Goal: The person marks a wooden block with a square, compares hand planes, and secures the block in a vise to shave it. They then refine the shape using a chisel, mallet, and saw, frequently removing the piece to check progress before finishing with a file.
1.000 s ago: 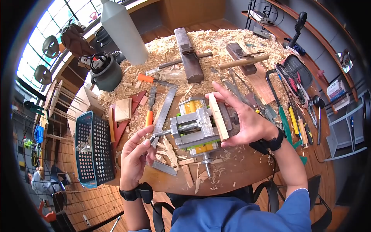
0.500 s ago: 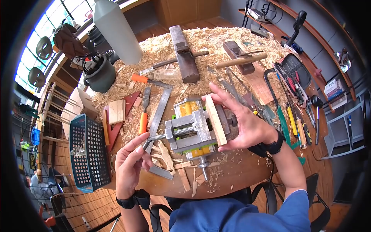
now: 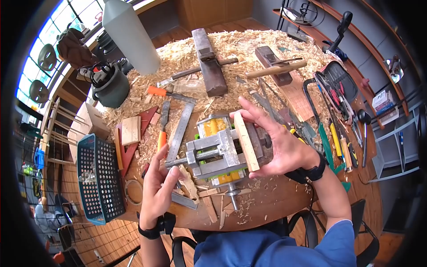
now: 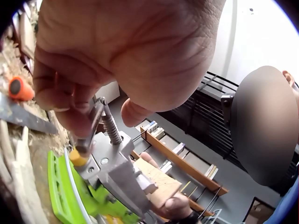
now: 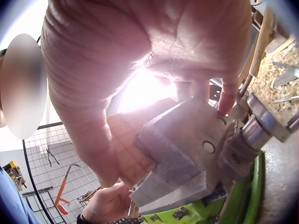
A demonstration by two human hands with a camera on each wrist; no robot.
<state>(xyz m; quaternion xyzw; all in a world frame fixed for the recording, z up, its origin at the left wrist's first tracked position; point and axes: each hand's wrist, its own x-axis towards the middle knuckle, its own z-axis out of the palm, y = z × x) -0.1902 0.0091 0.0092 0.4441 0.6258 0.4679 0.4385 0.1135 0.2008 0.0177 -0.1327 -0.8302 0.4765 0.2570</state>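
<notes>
A metal vise [image 3: 212,168] on a green and yellow base sits at the table's near side. Upright between its jaws stands a pale wood piece [image 3: 246,141], held at its ends by the right hand [image 3: 284,151], thumb at the near end and fingers at the far end. The left hand [image 3: 158,191] is at the outer end of the vise screw [image 3: 207,154], thumb and fingers spread. In the left wrist view, fingertips touch the handle [image 4: 96,116] while the thumb stands apart. The right wrist view shows the wood [image 5: 131,144] against the vise's metal jaw.
Behind the vise lie wood planes [image 3: 211,71] among shavings [image 3: 178,51]. A steel ruler [image 3: 180,131], an orange-handled chisel [image 3: 162,139] and a teal basket [image 3: 101,178] are to the left. Saws and hand tools [image 3: 336,138] lie right. Wood scraps [image 3: 210,209] lie in front.
The left thumb and fingers have spread apart at the screw end, where they were close together. The right hand keeps its hold on the wood. The head view has shifted slightly.
</notes>
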